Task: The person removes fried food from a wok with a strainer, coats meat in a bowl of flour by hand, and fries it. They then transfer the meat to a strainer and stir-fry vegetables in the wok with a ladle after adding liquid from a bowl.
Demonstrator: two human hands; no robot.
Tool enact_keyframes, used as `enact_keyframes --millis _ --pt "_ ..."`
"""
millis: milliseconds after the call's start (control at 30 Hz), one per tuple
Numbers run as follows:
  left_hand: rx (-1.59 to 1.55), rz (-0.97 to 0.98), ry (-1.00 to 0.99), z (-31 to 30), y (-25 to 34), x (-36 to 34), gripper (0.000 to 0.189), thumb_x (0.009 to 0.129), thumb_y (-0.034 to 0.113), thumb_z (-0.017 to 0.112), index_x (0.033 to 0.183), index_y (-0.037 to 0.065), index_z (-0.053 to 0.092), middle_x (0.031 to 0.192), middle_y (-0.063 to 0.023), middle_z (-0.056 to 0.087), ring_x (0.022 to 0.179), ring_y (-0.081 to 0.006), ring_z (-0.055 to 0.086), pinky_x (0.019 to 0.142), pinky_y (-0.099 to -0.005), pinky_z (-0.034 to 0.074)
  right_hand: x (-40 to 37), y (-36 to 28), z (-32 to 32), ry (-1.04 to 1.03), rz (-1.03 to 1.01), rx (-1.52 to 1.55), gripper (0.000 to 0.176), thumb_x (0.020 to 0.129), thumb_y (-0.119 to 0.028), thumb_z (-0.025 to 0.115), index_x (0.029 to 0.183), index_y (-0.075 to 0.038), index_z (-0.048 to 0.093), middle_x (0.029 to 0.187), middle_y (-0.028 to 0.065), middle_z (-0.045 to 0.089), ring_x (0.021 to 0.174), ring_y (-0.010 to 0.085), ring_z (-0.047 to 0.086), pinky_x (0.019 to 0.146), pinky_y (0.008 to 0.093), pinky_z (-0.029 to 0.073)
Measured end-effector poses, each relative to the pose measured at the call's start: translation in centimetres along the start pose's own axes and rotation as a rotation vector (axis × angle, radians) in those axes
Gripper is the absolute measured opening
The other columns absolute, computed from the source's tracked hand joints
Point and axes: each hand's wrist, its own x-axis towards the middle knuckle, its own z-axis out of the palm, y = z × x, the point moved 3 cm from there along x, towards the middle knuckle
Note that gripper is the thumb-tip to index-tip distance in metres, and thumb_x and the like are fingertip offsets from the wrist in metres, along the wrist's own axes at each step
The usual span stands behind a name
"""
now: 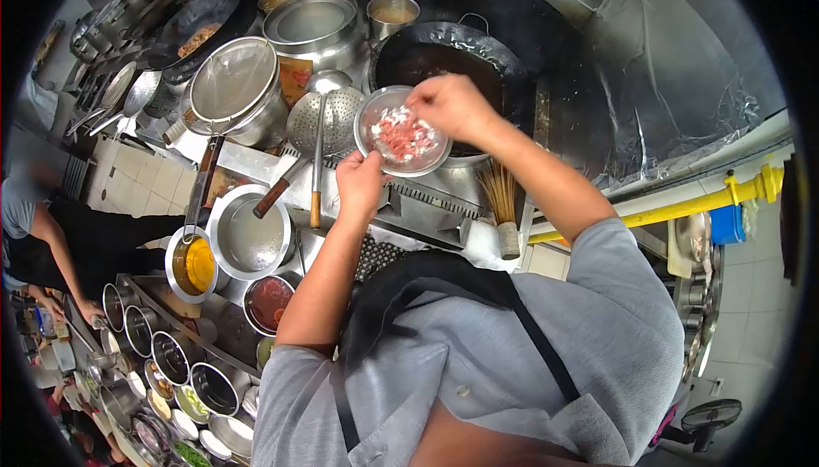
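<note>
A small round bowl (pixel 422 167) holds pinkish chopped pieces that look like raw meat (pixel 403 136), with white powder on them. My left hand (pixel 360 181) grips the bowl's near rim, thumb on the edge. Over the bowl's right side is my right hand (pixel 450 107), its fingers bent together above the meat; whatever they pinch is hidden. Just beyond the bowl sits a large wok (pixel 503 56) with dark liquid inside. A perforated skimmer (pixel 303 124) and a ladle (pixel 320 143) lie to the left of the bowl.
A round mesh strainer (pixel 232 81) rests on a pot at the left. Below it stand a wide metal pot (pixel 223 241) and a container of yellow oil (pixel 199 266). A bamboo brush (pixel 503 203) is on the right. Another person (pixel 64 220) works at the far left.
</note>
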Motion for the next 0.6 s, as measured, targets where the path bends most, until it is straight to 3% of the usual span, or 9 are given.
enact_keyframes --millis 33,133,233,333,367,433,467,533,600 --pt "-0.013 0.001 -0.006 -0.3 -0.6 0.4 0.014 0.083 0.008 0.051 0.089 0.001 0.061 0.084 -0.0046 0.062 0.070 -0.0126 0.060 0.061 -0.0271 0.053 0.5 1.1 -1.0 -0.002 0.079 0.215 0.011 0.076 -0.011 0.065 0.081 -0.001 0.066 0.071 0.0117 0.067 0.066 0.0205 0.067 0.063 0.0303 0.052" --pt "-0.007 -0.030 0.007 -2.0 -2.6 1.7 0.016 0.083 0.008 0.050 0.091 0.000 0.061 0.084 -0.0056 0.063 0.069 -0.0134 0.061 0.061 -0.0270 0.054 1.1 2.8 -3.4 0.033 0.272 0.470 0.009 0.078 -0.003 0.068 0.078 0.003 0.060 0.070 0.0095 0.064 0.061 0.0162 0.065 0.060 0.0263 0.051" --pt "0.009 -0.026 0.046 -4.1 -3.8 1.9 0.017 0.083 0.008 0.050 0.092 -0.001 0.060 0.085 -0.0068 0.063 0.071 -0.0140 0.062 0.062 -0.0275 0.055 1.6 8.4 -1.4 -0.109 0.401 0.403 0.006 0.074 0.003 0.065 0.074 0.003 0.060 0.062 0.0082 0.061 0.056 0.0154 0.063 0.047 0.0279 0.049" --pt "-0.015 -0.032 0.089 -5.2 -3.7 1.2 0.018 0.083 0.007 0.049 0.093 -0.003 0.060 0.087 -0.0085 0.063 0.073 -0.0149 0.063 0.064 -0.0283 0.056 1.5 16.1 4.7 -0.153 0.675 0.197 0.005 0.072 0.005 0.064 0.072 0.001 0.063 0.062 0.0079 0.063 0.053 0.0143 0.062 0.048 0.0266 0.049" --pt "-0.030 -0.036 0.093 -5.5 -3.7 1.1 0.018 0.083 0.007 0.049 0.093 -0.004 0.059 0.087 -0.0089 0.063 0.073 -0.0152 0.063 0.065 -0.0287 0.056 1.7 16.8 5.8 -0.191 0.648 0.112 0.006 0.073 0.002 0.060 0.068 0.000 0.062 0.064 0.0116 0.064 0.056 0.0187 0.064 0.051 0.0314 0.050" --pt "-0.092 -0.048 0.123 -6.0 -3.9 1.0 0.017 0.084 0.007 0.051 0.092 -0.002 0.062 0.083 -0.0074 0.065 0.067 -0.0115 0.062 0.059 -0.0246 0.053 3.0 19.9 7.0 0.014 0.405 -0.050 0.009 0.074 -0.005 0.059 0.075 -0.001 0.067 0.070 0.0133 0.067 0.065 0.0222 0.067 0.061 0.0324 0.052" --pt "-0.073 -0.028 0.119 -6.0 -3.6 0.9 0.017 0.084 0.007 0.051 0.091 -0.002 0.062 0.083 -0.0072 0.065 0.067 -0.0115 0.062 0.059 -0.0247 0.054 3.6 17.7 6.6 0.008 0.401 -0.044 0.009 0.074 -0.005 0.059 0.075 -0.001 0.067 0.070 0.0133 0.067 0.065 0.0222 0.067 0.061 0.0324 0.052" --pt "-0.063 0.010 0.094 -5.8 -3.7 1.3 0.016 0.083 0.005 0.050 0.088 -0.001 0.063 0.079 -0.0055 0.065 0.062 -0.0092 0.059 0.055 -0.0237 0.051 4.4 7.5 4.0 0.061 0.153 -0.222 0.016 0.073 -0.014 0.061 0.083 -0.005 0.070 0.079 0.0129 0.068 0.076 0.0261 0.066 0.071 0.0352 0.052" --pt "0.001 0.066 0.032 -5.3 -4.4 2.3 0.016 0.082 0.005 0.050 0.087 -0.001 0.064 0.078 -0.0045 0.065 0.060 -0.0080 0.057 0.053 -0.0230 0.048 3.6 2.7 5.0 -0.256 0.055 -0.200 0.021 0.071 -0.021 0.063 0.087 -0.010 0.071 0.085 0.0125 0.067 0.081 0.0298 0.065 0.076 0.0388 0.051"
